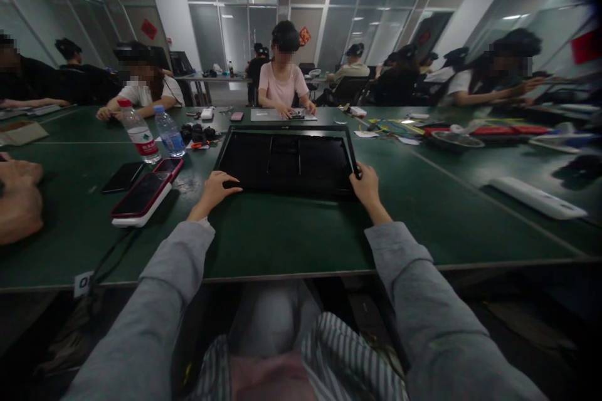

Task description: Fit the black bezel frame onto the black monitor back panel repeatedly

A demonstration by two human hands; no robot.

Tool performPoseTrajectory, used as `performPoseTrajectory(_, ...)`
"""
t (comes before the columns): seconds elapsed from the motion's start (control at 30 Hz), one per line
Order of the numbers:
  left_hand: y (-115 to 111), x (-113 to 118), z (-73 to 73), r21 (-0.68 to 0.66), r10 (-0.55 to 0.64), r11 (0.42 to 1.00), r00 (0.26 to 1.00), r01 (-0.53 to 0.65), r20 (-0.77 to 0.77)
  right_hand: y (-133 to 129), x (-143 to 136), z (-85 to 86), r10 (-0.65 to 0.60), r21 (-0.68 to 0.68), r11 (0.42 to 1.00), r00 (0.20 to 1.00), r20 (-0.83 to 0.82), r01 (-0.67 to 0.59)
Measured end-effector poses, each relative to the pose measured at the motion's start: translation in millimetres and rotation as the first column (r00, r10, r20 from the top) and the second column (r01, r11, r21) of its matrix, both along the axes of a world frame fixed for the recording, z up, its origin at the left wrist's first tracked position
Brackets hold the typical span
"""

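1. Holding a wide piece steady over the green table (286,238) works best with both sides borne evenly; the near table edge runs between the piece and the lap.
2. The black tray (286,187) lies ahead of the body, long side across; whether its underside touches the tabletop, I can't tell. A level hold, with equal pull on both sides, should stop it twisting.
3. Both gray sleeves (174,257) reach forward, well apart, so the arms have room to move together.
4. The white power strip (536,197) sits well off to the right, leaving some sideways allowance there.
5. The left hand (212,193) grips the tray's near left corner, thumb along the front; the right hand (367,186) is closed around the near right corner. Matching grips near the corners give good leverage.
6. The red-capped bottle (141,138) and blue-capped bottle (170,136) stand beyond the left hand; a leftward swing of the far corner could tip one.
7. The red-edged phone (141,195) is nearer that wrist, so the left elbow is better kept in.
8. The thin cable (109,255) drops over the near edge, easy to snag.
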State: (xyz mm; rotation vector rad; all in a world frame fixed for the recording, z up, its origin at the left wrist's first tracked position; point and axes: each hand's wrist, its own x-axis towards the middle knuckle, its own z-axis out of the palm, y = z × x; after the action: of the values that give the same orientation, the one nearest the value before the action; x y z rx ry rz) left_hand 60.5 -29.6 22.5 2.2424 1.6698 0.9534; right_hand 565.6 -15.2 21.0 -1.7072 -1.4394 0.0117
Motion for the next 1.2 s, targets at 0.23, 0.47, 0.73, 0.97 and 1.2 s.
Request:
performPoseTrajectory(0.23,4.3,-0.3,-3.5,0.010,-0.057,0.998,0.998,0.058,-0.038,0.4,0.7,-7.4,-0.001,-0.011,1.000,0.999,0.033,0.001)
performPoseTrajectory(0.47,18.8,-4.0,-15.3,0.054,0.237,0.967,0.953,-0.251,0.188,3.3,1.5,-12.9,-0.053,-0.105,0.993,0.996,-0.069,0.046)
performPoseTrajectory(0.73,22.4,-16.1,-11.5,-0.098,0.420,0.907,0.870,-0.409,0.258,4.3,2.9,-5.8,-0.052,-0.144,0.988,0.998,0.019,0.055)
performPoseTrajectory(0.97,-2.6,-23.9,2.1,-0.056,0.523,0.850,0.852,-0.524,-0.024,10.6,-9.8,-3.5,0.004,-0.212,0.977,0.998,0.060,0.008)
performPoseTrajectory(1.2,-10.1,-19.4,12.5,-0.044,0.508,0.850,0.838,-0.525,-0.198,1.3,-25.3,0.9,-0.076,-0.250,0.963,0.992,0.106,0.100)
